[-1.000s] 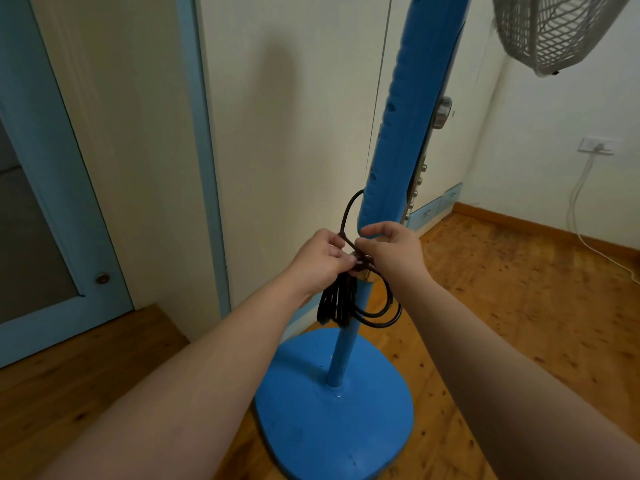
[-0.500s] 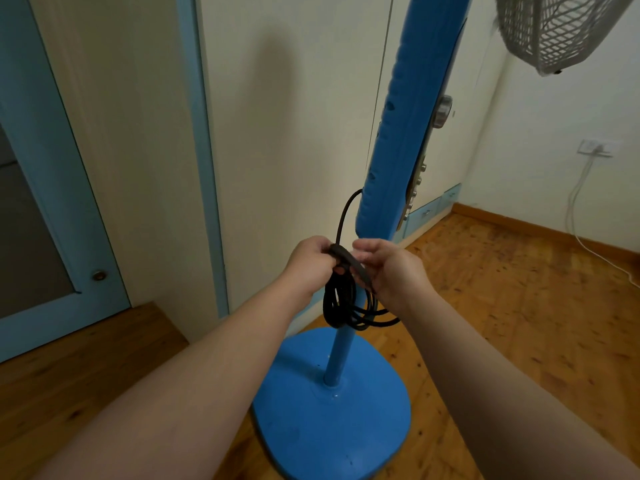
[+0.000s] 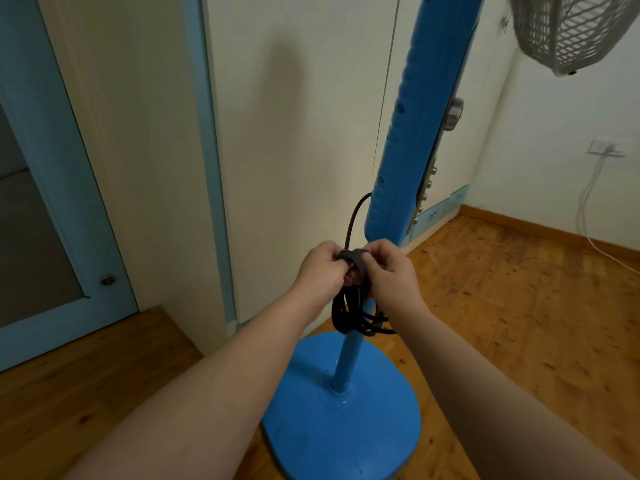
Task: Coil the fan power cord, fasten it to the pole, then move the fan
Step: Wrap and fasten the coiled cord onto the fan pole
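A blue standing fan has a thin pole rising from a wide blue base into a thick blue control column. Its grey grille shows at the top right. The black power cord hangs in a coiled bundle against the pole, and one strand runs up to the column. My left hand and my right hand meet at the top of the bundle. Both pinch a dark strap looped over the cord. The pole behind my hands is hidden.
A cream wall with a blue strip stands right behind the fan. A blue-framed door is at the left. A wall socket with a white cable sits at the right. Wooden floor spreads to the right.
My hands dropped slightly and pulled a little away from the pole. The strap now lies across the top of the bundle, and the coils hang tighter and lower.
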`<state>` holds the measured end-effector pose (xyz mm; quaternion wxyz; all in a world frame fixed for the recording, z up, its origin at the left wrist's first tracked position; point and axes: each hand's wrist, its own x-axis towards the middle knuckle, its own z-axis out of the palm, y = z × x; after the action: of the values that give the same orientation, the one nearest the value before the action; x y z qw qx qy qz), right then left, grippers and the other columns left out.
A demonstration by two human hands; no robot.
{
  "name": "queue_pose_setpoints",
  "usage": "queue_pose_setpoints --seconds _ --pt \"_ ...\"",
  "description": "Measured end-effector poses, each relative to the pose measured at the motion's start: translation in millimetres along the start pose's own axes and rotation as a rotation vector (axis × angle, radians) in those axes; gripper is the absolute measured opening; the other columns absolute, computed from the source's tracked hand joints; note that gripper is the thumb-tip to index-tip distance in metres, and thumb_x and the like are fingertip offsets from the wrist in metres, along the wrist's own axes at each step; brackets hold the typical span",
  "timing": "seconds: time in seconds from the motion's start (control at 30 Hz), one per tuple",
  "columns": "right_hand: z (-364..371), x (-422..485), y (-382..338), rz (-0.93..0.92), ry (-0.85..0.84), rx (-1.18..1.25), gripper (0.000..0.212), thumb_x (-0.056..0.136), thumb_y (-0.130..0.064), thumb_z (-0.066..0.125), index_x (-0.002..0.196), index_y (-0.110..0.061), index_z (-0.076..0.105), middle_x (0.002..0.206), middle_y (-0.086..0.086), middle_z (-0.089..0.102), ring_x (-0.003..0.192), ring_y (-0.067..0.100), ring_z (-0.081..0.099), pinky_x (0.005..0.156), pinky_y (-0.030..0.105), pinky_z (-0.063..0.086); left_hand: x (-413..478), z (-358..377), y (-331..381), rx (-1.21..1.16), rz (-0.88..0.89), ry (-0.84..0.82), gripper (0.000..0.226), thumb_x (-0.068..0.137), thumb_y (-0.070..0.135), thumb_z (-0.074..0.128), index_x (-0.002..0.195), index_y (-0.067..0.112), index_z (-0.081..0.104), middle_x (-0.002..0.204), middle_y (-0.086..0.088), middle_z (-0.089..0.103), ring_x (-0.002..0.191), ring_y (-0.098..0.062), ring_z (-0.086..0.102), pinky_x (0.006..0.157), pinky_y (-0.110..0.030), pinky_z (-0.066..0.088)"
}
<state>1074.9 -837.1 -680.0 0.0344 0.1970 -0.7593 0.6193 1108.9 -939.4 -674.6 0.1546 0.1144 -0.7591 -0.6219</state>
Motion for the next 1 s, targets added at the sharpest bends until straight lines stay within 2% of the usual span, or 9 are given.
queue_pose_setpoints --seconds 0.1,0.2,0.27,0.33,0.43,0.53,0.67,0.8,1.0 --pt "0.6 5.5 -1.1 0.051 0.043 0.063 0.012 0.095 -0.015 0.044 0.087 -0.011 0.051 0.072 0.004 0.059 0.050 0.004 0.056 0.041 0.014 0.041 1.9 0.2 -3.5 0.008 0.090 -0.006 0.021 0.086 0.004 0.055 0.069 0.017 0.055 0.073 -0.009 0.064 0.073 -0.027 0.067 0.069 -0.027 0.057" --pt "0.0 8.9 -2.4 0.062 0.003 -0.016 0.015 0.096 -0.018 0.043 0.083 -0.015 0.048 0.066 0.001 0.056 0.040 -0.001 0.053 0.040 0.016 0.040 3.3 -4.2 -4.7 -0.001 0.135 -0.030 0.024 0.080 0.004 0.064 0.064 0.023 0.065 0.076 -0.009 0.068 0.087 -0.035 0.068 0.084 -0.048 0.055" --pt "0.4 10.9 -6.3 0.086 -0.042 -0.071 0.015 0.096 -0.019 0.043 0.083 -0.016 0.048 0.065 0.002 0.057 0.044 0.005 0.056 0.041 0.019 0.045 3.2 -6.4 -6.9 -0.020 0.156 -0.024 0.029 0.078 0.002 0.065 0.066 0.028 0.071 0.078 -0.009 0.070 0.086 -0.034 0.068 0.084 -0.048 0.055" --pt "-0.5 13.9 -9.9 0.125 -0.065 -0.098 0.012 0.095 -0.018 0.044 0.084 -0.016 0.049 0.065 0.004 0.057 0.046 0.012 0.055 0.042 0.021 0.049 1.5 -8.0 -9.1 0.088 0.223 -0.040 0.024 0.079 0.004 0.065 0.084 0.025 0.076 0.090 -0.011 0.072 0.088 -0.026 0.069 0.088 -0.035 0.054" --pt "-3.3 18.7 -9.4 0.176 -0.077 -0.131 0.008 0.093 -0.019 0.049 0.092 -0.011 0.053 0.065 0.005 0.055 0.047 0.015 0.053 0.044 0.024 0.048 3.7 -13.3 -11.7 0.658 0.616 0.041 0.025 0.081 0.005 0.061 0.102 0.012 0.073 0.084 -0.013 0.070 0.080 -0.026 0.064 0.072 -0.024 0.046" --pt "-2.8 17.8 -4.5 0.222 -0.051 -0.066 0.008 0.091 -0.016 0.052 0.091 -0.009 0.056 0.062 0.005 0.056 0.046 0.015 0.051 0.045 0.025 0.047 4.7 -9.3 -14.0 0.870 0.841 0.098 0.019 0.070 0.003 0.058 0.081 0.004 0.074 0.064 -0.014 0.062 0.060 -0.033 0.060 0.054 -0.033 0.049" --pt "-0.8 11.0 -3.8 0.198 -0.032 0.031 0.014 0.089 -0.004 0.048 0.100 -0.010 0.053 0.068 0.005 0.058 0.054 0.016 0.057 0.046 0.023 0.050 2.7 -4.4 -7.3 0.852 0.449 0.078 0.017 0.083 0.012 0.045 0.084 0.010 0.062 0.088 -0.009 0.056 0.085 -0.028 0.054 0.073 -0.038 0.043" --pt "-3.9 4.4 1.6 0.053 -0.145 -0.041 0.024 0.080 0.008 0.055 0.086 -0.016 0.053 0.076 0.005 0.058 0.075 0.023 0.061 0.066 0.035 0.058 3.8 -3.6 -0.9 0.208 -0.031 0.011 0.028 0.085 0.007 0.044 0.058 0.015 0.047 0.063 -0.003 0.046 0.061 -0.018 0.044 0.055 -0.029 0.031" --pt "-2.7 -3.2 10.3 -0.172 -0.138 -0.376 0.018 0.074 -0.018 0.073 0.084 -0.019 0.057 0.078 -0.004 0.056 0.073 0.012 0.054 0.062 0.023 0.043 4.4 -4.8 2.1 -0.081 -0.261 -0.004 0.026 0.093 0.025 0.041 0.070 0.021 0.053 0.061 0.006 0.059 0.088 -0.020 0.048 0.070 -0.032 0.033"
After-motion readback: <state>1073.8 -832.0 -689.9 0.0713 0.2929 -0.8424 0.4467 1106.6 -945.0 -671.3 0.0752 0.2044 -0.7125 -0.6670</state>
